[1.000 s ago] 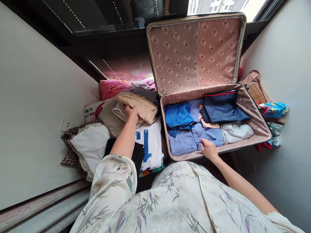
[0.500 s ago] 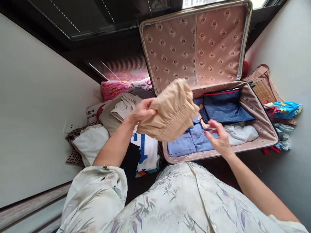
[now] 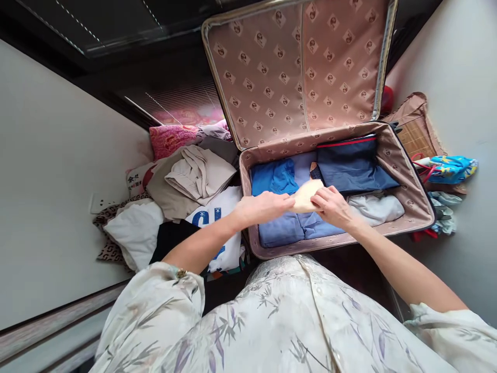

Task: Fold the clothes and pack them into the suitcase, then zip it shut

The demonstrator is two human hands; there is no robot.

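Observation:
My left hand (image 3: 267,205) and my right hand (image 3: 331,206) both grip a beige garment (image 3: 306,196) with an elastic band, now in a small folded bundle between them. I hold it over the open suitcase (image 3: 254,255), near its middle. Under and around my hands lie folded light-blue clothes (image 3: 281,228). A bright blue cloth (image 3: 274,176) sits at the suitcase's left, behind my left hand. At the back right is a navy pouch (image 3: 351,168) with a red edge, and a light grey cloth (image 3: 376,208) lies right of my right hand.
Left of the suitcase are piled clothes: a beige folded garment (image 3: 200,173), a white shirt with blue print (image 3: 229,204) and a white cloth (image 3: 135,230). The raised suitcase lid (image 3: 295,72) stands behind. A blue patterned bag (image 3: 454,170) is at the right by the wall.
The beige garment has come down and right and is folded smaller. My right hand, before apart from it, now grips it too. The bright blue cloth has come into view.

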